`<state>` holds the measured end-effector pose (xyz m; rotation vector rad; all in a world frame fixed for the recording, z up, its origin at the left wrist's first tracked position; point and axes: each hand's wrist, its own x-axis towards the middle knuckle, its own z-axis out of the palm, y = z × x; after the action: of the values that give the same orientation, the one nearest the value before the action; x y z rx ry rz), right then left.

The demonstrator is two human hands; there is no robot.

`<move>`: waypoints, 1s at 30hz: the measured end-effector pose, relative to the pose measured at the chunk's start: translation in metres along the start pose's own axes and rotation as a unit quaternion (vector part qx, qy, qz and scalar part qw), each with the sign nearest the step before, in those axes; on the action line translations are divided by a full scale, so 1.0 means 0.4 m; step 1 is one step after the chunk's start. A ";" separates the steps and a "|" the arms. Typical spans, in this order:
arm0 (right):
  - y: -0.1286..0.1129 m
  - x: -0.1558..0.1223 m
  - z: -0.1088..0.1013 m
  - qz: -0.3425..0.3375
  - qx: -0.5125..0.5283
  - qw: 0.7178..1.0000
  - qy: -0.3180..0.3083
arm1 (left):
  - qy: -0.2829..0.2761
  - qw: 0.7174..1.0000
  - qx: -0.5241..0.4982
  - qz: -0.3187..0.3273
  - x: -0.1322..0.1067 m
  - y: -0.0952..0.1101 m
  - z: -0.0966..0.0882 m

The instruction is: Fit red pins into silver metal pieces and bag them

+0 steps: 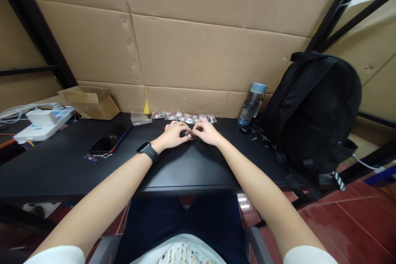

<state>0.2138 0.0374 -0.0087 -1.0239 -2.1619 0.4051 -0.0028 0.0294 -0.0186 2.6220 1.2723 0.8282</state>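
Both of my hands meet at the middle of the black table [62,165]. My left hand [173,133], with a dark watch [147,151] on its wrist, and my right hand [207,131] pinch a small clear packet [189,134] between their fingertips. What is inside the packet is too small to make out. Just behind my hands, a row of several similar small clear packets [184,117] with red and white bits lies along the cardboard wall.
A black backpack [312,111] leans at the right, with a water bottle [252,104] beside it. A phone [107,139] and a keychain [94,157] lie left of my hands. Farther left are an open cardboard box [89,101] and white devices [43,121].
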 end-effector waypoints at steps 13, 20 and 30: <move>-0.001 -0.011 -0.020 -0.015 -0.069 0.995 -0.064 | -0.048 0.998 0.027 0.001 0.003 -0.037 0.000; 0.040 -0.011 -0.085 0.006 -0.111 0.993 -0.034 | 0.121 0.956 0.197 -0.180 -0.037 -0.232 -0.114; 0.145 -0.042 -0.182 0.167 -0.214 0.957 -0.105 | 0.031 0.984 0.109 -0.141 -0.027 -0.267 -0.116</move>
<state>0.3047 0.0606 0.0037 -1.6671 -2.3229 0.2060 -0.1066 0.0836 -0.0188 2.4988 1.7924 0.7660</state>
